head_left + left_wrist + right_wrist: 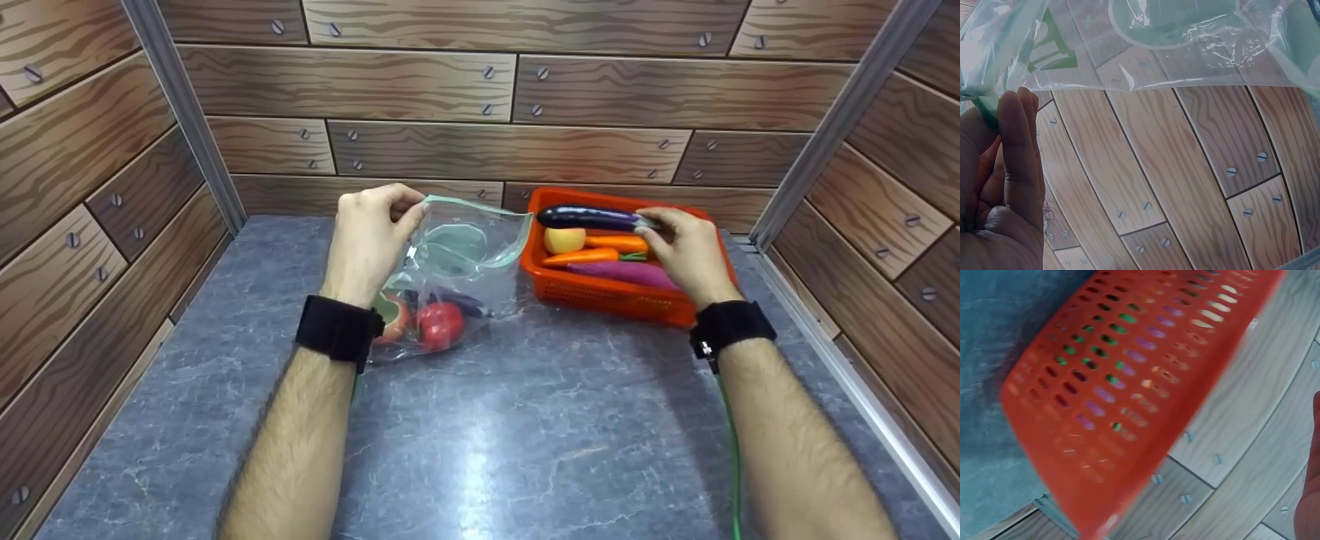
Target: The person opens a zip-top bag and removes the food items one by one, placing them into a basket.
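Observation:
My left hand (373, 236) pinches the rim of a clear zip bag (491, 281) at its upper left corner. In the left wrist view, thumb and fingers (1016, 135) hold the bag's green edge. Inside the bag lie a red tomato (441, 325), a red-and-green round fruit (391, 319) and a dark purple vegetable (459, 302). My right hand (686, 251) grips an eggplant (589, 218) by its stem end, over the red basket (622, 294). The eggplant's far tip is right at the bag's right corner. Only a sliver of the right hand (1309, 478) shows in the right wrist view.
Two carrots (611, 243), a yellow item (564, 240) and a purple sweet potato (622, 273) lie in the basket. Wood-patterned walls (420, 86) enclose the grey marbled table (510, 435) at the back and sides. A green cable (733, 450) trails from the right wrist strap.

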`<control>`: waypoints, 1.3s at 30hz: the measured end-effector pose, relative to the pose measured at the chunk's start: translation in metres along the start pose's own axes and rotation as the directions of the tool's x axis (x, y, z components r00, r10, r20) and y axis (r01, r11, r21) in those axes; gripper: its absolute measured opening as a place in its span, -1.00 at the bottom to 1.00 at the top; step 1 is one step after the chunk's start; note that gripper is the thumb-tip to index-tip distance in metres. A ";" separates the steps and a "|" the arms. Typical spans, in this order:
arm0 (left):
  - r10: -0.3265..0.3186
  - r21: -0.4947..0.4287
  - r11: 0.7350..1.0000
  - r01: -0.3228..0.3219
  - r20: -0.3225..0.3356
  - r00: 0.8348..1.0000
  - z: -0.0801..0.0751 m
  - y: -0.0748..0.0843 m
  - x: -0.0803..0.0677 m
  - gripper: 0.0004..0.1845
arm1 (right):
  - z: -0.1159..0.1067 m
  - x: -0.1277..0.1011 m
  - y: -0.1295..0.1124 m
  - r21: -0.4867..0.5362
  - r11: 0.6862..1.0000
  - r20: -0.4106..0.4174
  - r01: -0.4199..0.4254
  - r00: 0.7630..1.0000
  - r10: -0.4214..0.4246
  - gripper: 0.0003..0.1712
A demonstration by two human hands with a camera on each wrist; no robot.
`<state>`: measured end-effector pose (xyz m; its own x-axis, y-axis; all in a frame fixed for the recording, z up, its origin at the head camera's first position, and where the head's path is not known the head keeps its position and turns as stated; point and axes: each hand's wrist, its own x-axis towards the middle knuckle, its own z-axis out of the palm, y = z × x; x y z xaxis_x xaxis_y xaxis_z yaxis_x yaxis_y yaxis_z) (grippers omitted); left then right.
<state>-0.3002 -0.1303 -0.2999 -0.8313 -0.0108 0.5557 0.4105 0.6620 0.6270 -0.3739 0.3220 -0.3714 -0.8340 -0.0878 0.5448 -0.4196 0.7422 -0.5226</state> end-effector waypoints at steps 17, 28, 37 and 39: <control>-0.006 0.009 1.000 0.006 0.001 1.000 0.002 0.001 -0.002 -0.84 | 0.010 -0.008 0.027 -0.135 0.989 0.170 -0.057 0.982 0.080 -0.65; -0.003 -0.002 1.000 0.003 0.006 1.000 0.004 0.002 -0.002 -0.84 | 0.018 -0.007 0.028 -0.170 0.979 0.226 -0.109 0.963 0.146 -0.62; 0.001 0.004 1.000 -0.001 0.011 1.000 0.006 0.002 -0.002 -0.85 | 0.025 -0.011 0.035 -0.195 0.978 0.229 -0.077 0.966 0.122 -0.70; -0.002 0.006 1.000 0.002 0.010 1.000 0.006 0.002 -0.002 -0.85 | 0.026 -0.012 0.036 -0.199 0.977 0.225 -0.078 0.967 0.123 -0.69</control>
<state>-0.2998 -0.1246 -0.3033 -0.8361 -0.0048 0.5485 0.4062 0.6666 0.6251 -0.3886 0.3327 -0.4138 -0.9384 -0.1430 0.3146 -0.2733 0.8643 -0.4222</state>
